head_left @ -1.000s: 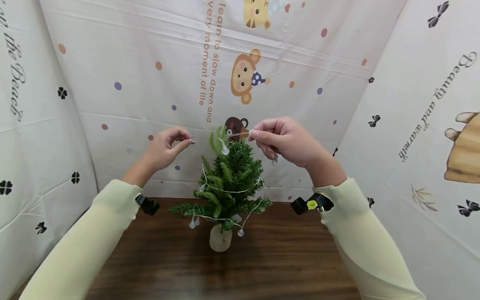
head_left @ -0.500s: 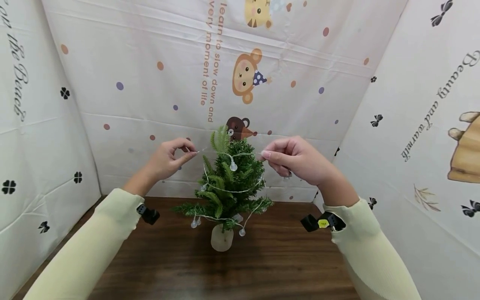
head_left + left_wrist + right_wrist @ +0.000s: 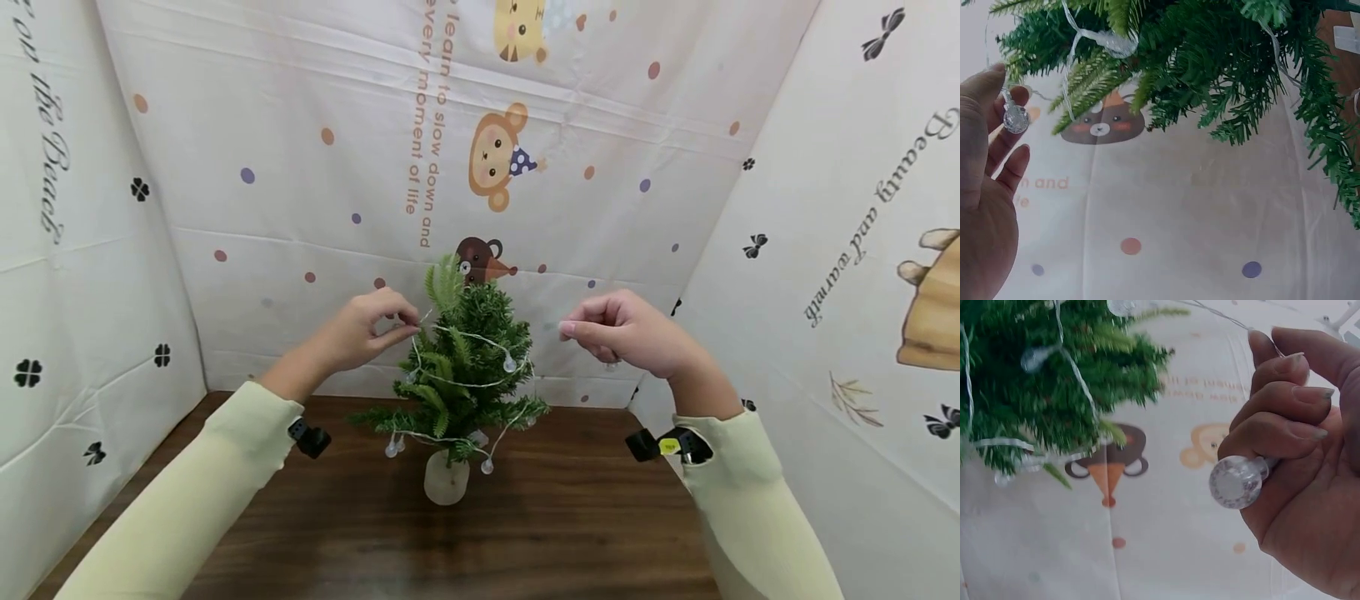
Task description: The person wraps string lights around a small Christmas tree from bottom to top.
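Note:
A small artificial Christmas tree (image 3: 480, 408) stands upright in the head view, wound with a clear-wired string of lights (image 3: 480, 385). Left of its upper branches, my left hand (image 3: 363, 333) pinches the wire between thumb and forefinger; a round bulb (image 3: 1016, 119) hangs by those fingers in the left wrist view. My right hand (image 3: 630, 333), apart from the tree on the right, pinches the other end of this stretch. Its remaining fingers curl in, with another bulb (image 3: 1235, 482) poking out below them. Between the hands the strand crosses the tree's front, bearing a bulb (image 3: 509, 364).
The tree's pale round base (image 3: 447, 478) rests on a dark wooden table (image 3: 525, 533). Printed cloth walls (image 3: 300, 183) rise behind and at both sides. More bulbs (image 3: 487, 466) dangle from the lower branches.
My right hand has moved right and down, drawing the strand lower across the tree's front. My left hand has come down and right, closer to the branches. The strand's front bulb has shifted right.

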`<state>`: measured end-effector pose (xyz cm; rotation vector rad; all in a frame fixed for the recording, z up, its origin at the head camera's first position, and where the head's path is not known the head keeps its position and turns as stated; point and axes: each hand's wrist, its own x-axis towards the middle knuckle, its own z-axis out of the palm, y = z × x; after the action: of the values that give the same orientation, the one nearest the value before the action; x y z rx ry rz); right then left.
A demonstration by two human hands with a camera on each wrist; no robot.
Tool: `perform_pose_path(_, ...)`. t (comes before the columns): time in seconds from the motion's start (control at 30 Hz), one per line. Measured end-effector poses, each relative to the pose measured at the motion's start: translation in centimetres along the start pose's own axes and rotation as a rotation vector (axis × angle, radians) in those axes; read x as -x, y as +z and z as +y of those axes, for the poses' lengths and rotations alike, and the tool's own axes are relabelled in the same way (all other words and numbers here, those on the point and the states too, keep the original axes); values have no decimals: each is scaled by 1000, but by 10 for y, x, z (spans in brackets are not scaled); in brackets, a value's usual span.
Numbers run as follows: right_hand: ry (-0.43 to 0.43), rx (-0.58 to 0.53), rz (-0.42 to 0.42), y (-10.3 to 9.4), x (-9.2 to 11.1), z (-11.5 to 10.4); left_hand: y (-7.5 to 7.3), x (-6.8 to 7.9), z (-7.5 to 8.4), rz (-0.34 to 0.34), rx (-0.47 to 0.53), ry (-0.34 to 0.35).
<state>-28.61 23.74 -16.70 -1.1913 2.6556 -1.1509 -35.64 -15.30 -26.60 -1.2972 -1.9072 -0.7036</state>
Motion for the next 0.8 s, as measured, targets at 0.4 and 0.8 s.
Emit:
perform_pose_path(0.4,98,27,68,-18,-8,20,3,-10,11,46,-23,37)
perform_pose_path(0.8,110,92,88,-18,-34,23,1,-75,64,98,-28,5)
